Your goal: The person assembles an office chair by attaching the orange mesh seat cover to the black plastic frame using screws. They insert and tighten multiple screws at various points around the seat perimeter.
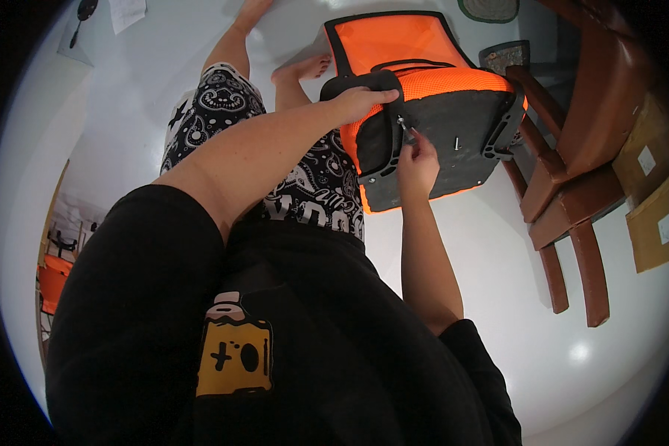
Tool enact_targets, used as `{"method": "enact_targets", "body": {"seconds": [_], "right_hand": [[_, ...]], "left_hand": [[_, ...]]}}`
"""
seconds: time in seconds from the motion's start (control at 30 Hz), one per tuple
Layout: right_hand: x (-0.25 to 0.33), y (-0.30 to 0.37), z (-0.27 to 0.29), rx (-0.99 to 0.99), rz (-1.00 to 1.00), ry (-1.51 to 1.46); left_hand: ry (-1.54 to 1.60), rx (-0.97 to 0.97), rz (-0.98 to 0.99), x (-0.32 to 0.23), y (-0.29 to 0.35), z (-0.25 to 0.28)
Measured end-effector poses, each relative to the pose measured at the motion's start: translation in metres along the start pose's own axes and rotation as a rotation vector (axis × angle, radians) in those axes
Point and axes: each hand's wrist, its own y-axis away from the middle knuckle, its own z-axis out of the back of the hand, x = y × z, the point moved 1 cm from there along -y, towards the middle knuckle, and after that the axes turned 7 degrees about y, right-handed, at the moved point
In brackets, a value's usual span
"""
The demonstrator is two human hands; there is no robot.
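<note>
An office chair seat with orange mesh edges lies tipped so that its black underside (442,134) faces me. Its orange mesh backrest (394,41) is beyond it. My left hand (360,102) is closed over the black armrest (342,85) on the left side, thumb stretched along it. Fingers pinched together, my right hand (418,157) is at the left armrest bracket (386,145). A small shiny metal piece (401,121) shows at its fingertips; its kind is too small to tell. Another metal pin (457,143) stands up from the underside.
Brown chairs (572,186) stand at the right, close to the seat's right armrest bracket (502,130). Cardboard (650,215) leans behind them. My bare foot (305,68) is beside the backrest. A paper sheet (128,13) is at the far left; an orange item (53,282) is at the left edge.
</note>
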Motion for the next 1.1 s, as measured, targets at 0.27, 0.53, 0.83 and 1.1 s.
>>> {"method": "enact_targets", "body": {"seconds": [0.27,0.53,0.83,1.1], "right_hand": [[0.039,0.001,0.017,0.147,0.021,-0.038],[0.019,0.004,0.009,0.407,0.098,0.113],[0.014,0.008,0.008,0.289,-0.062,0.087],[0.023,0.009,0.011,0.184,-0.147,0.045]], "left_hand": [[-0.004,0.018,-0.019,-0.005,0.006,-0.001],[-0.002,0.046,0.003,-0.007,0.007,-0.004],[0.024,0.080,-0.025,-0.011,0.011,-0.005],[-0.073,0.014,-0.008,-0.012,0.009,-0.005]]}}
